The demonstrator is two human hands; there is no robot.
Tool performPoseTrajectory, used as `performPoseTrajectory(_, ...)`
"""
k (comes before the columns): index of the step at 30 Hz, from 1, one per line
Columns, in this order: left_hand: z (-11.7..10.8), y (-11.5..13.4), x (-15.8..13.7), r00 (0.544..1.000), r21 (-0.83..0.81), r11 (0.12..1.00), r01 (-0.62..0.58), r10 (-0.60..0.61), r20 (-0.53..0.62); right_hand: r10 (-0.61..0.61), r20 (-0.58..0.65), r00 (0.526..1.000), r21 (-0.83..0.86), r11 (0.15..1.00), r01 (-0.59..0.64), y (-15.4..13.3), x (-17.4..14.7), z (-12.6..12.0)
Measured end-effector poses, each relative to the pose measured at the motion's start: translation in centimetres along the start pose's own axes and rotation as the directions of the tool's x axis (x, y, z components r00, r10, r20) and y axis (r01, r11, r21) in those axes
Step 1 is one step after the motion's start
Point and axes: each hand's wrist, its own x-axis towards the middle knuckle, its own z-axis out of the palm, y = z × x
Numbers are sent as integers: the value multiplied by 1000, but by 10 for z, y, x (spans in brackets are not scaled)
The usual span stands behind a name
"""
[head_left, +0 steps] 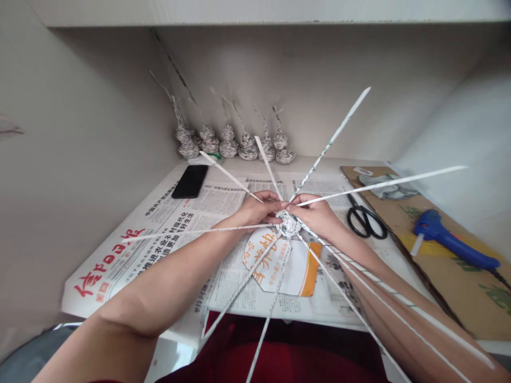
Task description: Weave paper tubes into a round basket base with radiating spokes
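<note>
A small round weave of rolled paper strips sits in front of me, with several long paper sticks fanning out from it on all sides. My left hand pinches its upper left edge, fingers bent around the base of the sticks. On the upper right edge, my right hand is closed on the base of the paper sticks, thumb and forefinger close to the left fingertips. One stick rises to the upper right; another points right. Below the weave lies a white and orange printed card.
Newspaper covers the table. A black phone lies at left; several gourd-shaped paper weaves stand along the back wall. At right are black scissors, a cardboard sheet, a blue glue gun and a grey cloth. A shelf hangs overhead.
</note>
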Motion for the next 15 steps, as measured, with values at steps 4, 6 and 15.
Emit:
performPoseTrajectory(4, 2, -1, 0, 998, 61, 998, -8, 11, -57, 15, 10, 1000, 20, 1000, -15, 6, 1, 2)
performPoseTrajectory(6, 2, -1, 1, 999, 55, 998, -10, 13, -51, -17, 6, 1000, 28, 999, 17, 7, 1, 4)
performPoseTrajectory(15, 1, 0, 1, 998, 91, 996, 5, 1, -66, -26, -140, 990, -55, 998, 19, 5, -1, 13)
